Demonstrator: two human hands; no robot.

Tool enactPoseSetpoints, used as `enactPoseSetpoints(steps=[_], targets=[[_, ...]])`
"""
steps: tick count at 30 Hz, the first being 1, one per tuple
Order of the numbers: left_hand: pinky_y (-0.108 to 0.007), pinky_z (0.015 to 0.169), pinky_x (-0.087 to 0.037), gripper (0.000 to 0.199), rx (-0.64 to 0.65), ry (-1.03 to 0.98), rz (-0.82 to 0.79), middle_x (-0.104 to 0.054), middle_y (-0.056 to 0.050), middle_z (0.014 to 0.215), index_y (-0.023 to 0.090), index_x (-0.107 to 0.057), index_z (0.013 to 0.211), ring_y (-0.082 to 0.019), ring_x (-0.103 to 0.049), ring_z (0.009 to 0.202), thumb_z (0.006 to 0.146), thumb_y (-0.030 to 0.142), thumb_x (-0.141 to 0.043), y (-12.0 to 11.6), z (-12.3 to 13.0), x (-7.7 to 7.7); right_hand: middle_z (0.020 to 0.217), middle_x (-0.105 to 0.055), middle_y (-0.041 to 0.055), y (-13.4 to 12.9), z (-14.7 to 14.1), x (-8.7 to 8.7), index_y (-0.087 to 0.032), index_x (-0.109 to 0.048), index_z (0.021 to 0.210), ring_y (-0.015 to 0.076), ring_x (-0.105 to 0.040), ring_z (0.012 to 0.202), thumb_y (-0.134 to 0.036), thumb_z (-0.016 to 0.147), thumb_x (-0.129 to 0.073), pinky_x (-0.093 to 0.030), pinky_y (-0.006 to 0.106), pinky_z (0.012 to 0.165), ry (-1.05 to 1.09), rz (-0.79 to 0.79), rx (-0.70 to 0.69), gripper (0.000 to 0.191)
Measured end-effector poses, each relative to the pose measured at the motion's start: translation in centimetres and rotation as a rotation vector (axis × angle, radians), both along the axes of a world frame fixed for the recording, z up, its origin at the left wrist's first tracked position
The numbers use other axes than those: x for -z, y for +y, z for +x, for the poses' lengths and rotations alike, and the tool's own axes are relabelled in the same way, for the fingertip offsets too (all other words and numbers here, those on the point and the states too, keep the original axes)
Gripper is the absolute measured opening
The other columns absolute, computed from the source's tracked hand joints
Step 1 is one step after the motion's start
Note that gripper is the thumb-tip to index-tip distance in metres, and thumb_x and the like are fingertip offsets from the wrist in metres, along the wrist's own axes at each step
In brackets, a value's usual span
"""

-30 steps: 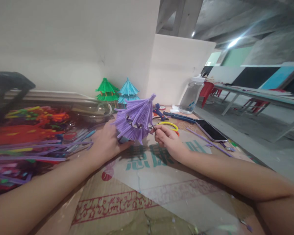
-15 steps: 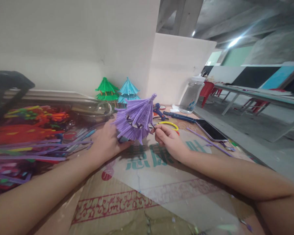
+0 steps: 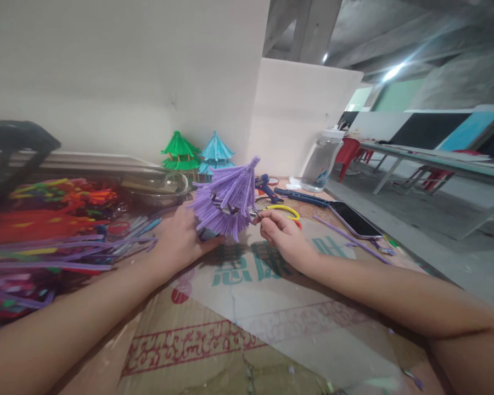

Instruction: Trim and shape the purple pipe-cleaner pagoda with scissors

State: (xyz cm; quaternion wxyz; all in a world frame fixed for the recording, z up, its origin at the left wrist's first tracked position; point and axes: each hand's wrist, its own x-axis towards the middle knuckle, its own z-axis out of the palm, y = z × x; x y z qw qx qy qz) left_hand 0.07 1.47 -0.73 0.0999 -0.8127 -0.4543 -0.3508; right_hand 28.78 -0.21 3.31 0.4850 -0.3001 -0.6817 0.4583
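Observation:
A purple two-tiered pavilion roof made of pipe cleaners (image 3: 226, 197) tilts to one side above the table's middle. My left hand (image 3: 183, 233) is closed around its lower left side, with some fingers hidden behind the tiers. At the lower right edge of the roof, my right hand (image 3: 282, 233) pinches a thin dark piece too small to name. Behind the roof stand a green pipe-cleaner pavilion (image 3: 180, 151) and a light blue one (image 3: 216, 153). Yellow-handled scissors (image 3: 287, 209) lie just beyond my right hand.
Bundles of coloured pipe cleaners (image 3: 61, 192) crowd the left, near a metal bowl (image 3: 154, 192). A glue gun (image 3: 268, 189), a dark blue tool (image 3: 302, 196), a phone (image 3: 355, 219) and a water bottle (image 3: 321, 162) are at the right. Printed cardboard (image 3: 230, 334) covers the table.
The purple roof has shifted and tilted very slightly to the left. Both hands keep their hold in nearly the same place.

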Motion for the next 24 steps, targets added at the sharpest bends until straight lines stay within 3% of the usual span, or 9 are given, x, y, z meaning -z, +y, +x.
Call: enactPoseSetpoints(steps=[11,24], targets=[[-0.062,0.120,-0.053,0.065,0.015,-0.002,0.011,-0.067,-0.016,0.146,0.025,-0.057,0.151,-0.042,-0.063,0.139,0.098,0.056,-0.077,0.08,0.01,-0.11,0.066,-0.041,-0.0081,-0.08,0.23,0.23,-0.023,-0.066,0.099,0.0125,-0.032,0.059,-0.084,0.090,-0.076,-0.022,0.030,0.053,0.007,-0.028,0.028,0.062],[-0.063,0.122,-0.052,0.065,0.003,-0.001,0.022,-0.066,-0.017,0.153,0.024,-0.057,0.152,-0.044,-0.061,0.145,0.100,0.058,-0.074,-0.08,0.13,-0.27,0.066,-0.042,-0.0081,0.52,0.32,0.61,-0.024,-0.065,0.098,0.0125,-0.031,0.058,-0.082,0.089,-0.077,-0.022,0.030,0.053,0.019,-0.020,0.065,0.060]])
